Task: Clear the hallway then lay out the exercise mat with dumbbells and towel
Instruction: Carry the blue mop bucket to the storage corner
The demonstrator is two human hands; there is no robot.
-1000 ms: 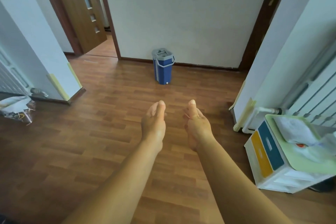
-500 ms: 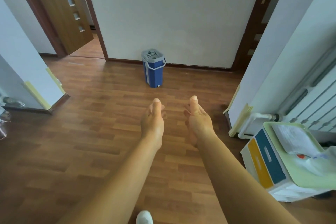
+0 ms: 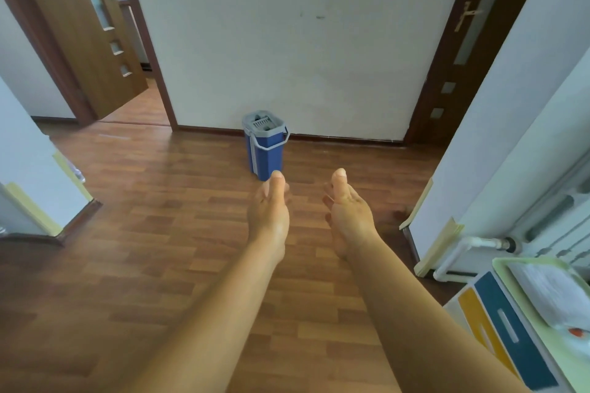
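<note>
A blue mop bucket (image 3: 265,150) with a grey lid and grey bail handle stands on the wooden hallway floor (image 3: 159,233) against the far white wall. My left hand (image 3: 269,214) and my right hand (image 3: 346,212) are stretched out in front of me, side by side, palms facing each other, thumbs up, fingers slightly apart. Both hold nothing. The tip of my left thumb lines up with the bucket's base in the picture, but the hands are still short of it. No mat, dumbbells or towel are in view.
An open brown door (image 3: 79,32) leads off at the back left, a dark door (image 3: 459,51) at the back right. A wall corner (image 3: 41,188) juts in on the left. At the right stand a radiator (image 3: 555,220) and a small drawer unit (image 3: 498,329) with papers on top.
I have moved forward toward the bucket, which now looks larger and closer to my hands. The bag at the far left has dropped out of view. My hands keep the same pose.
</note>
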